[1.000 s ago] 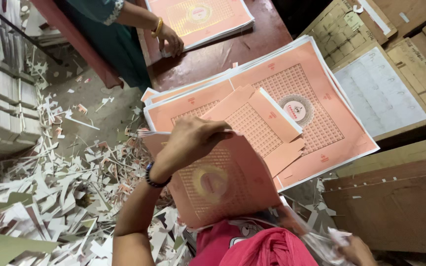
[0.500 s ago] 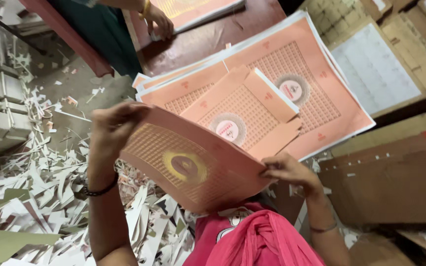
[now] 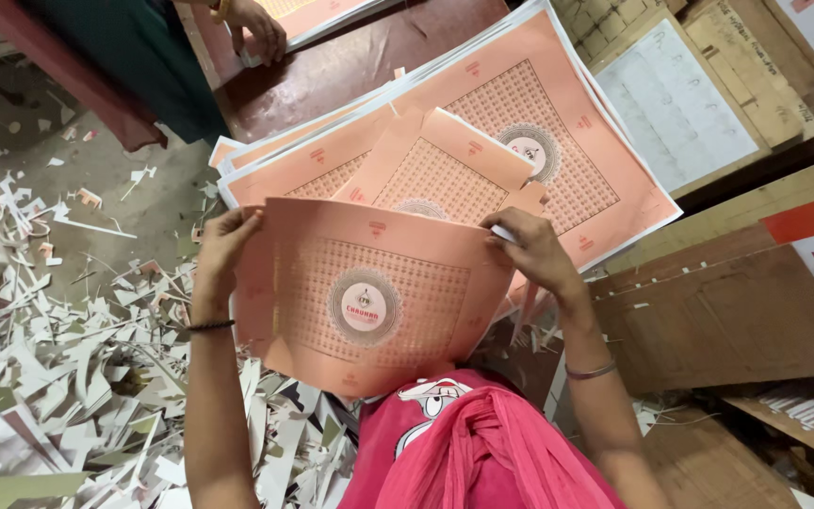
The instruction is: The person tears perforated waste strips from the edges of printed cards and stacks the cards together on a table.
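Holding a salmon-pink die-cut cardboard sheet with a round printed emblem (image 3: 369,292) up in front of the chest, the person pinches its upper left corner with the left hand (image 3: 221,247) and its upper right corner with the right hand (image 3: 531,250), fingers closed on the edges. The sheet bows slightly above a stack of matching pink printed sheets (image 3: 558,141) on the dark wooden table (image 3: 350,66). White paper offcuts (image 3: 77,377) litter the floor at left. Another person's hand (image 3: 258,28) rests on the table's far side.

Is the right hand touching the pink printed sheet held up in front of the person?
Touching. The head view shows the right hand gripping the top right corner of the pink sheet, fingers curled over its edge.
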